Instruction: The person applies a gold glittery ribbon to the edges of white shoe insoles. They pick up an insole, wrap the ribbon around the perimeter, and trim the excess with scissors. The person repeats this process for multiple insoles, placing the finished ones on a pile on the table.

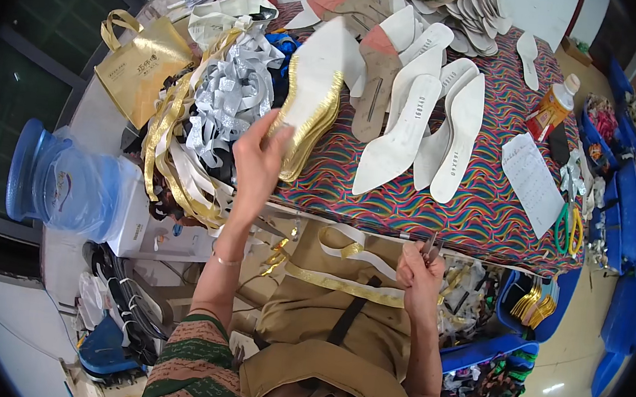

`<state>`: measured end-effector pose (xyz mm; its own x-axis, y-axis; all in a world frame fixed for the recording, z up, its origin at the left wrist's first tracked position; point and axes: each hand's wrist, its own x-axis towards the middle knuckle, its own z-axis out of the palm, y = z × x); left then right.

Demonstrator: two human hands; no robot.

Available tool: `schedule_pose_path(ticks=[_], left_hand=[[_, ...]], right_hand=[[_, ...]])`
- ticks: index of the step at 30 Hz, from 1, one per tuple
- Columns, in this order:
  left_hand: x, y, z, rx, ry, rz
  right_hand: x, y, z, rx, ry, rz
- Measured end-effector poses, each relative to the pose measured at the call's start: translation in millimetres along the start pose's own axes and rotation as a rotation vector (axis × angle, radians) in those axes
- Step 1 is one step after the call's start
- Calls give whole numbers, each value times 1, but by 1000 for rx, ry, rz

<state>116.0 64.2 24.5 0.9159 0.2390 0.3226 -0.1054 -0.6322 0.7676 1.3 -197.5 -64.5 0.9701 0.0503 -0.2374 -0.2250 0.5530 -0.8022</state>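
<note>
My left hand (262, 151) is at the edge of a stack of white shoe insoles trimmed with gold (313, 93), at the table's left part; its fingers are blurred, and whether they grip the top insole cannot be told. My right hand (420, 270) is closed around small metal scissors or snips (433, 247), blades up, at the table's front edge. A white and gold ribbon (344, 286) lies across the brown apron on my lap and runs to my right hand. Untrimmed white insoles (400, 135) lie on the patterned cloth, right of the stack.
Silver ribbons (230, 94) and gold ribbons (169, 151) are heaped at the left, by a gold bag (142, 69). A bottle (553, 105), a written paper sheet (532, 180) and scissors with green and yellow handles (569, 223) lie at the right. Blue bins (560, 310) stand below.
</note>
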Motion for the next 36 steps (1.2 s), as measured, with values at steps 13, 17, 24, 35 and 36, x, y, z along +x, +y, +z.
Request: schedule_pose_path(ticks=[13, 17, 24, 35, 36], left_hand=[[35, -58, 7, -57, -332, -129], [35, -59, 9, -180, -330, -201], [34, -61, 13, -116, -316, -214], [34, -66, 23, 48, -309, -107], [34, -69, 24, 34, -311, -102]], right_hand=[[52, -16, -53, -939, 311, -671], [73, -14, -67, -1071, 329, -727], [82, -11, -68, -1089, 332, -843], [85, -12, -66, -1068, 347, -897], [85, -12, -67, -1068, 347, -898]])
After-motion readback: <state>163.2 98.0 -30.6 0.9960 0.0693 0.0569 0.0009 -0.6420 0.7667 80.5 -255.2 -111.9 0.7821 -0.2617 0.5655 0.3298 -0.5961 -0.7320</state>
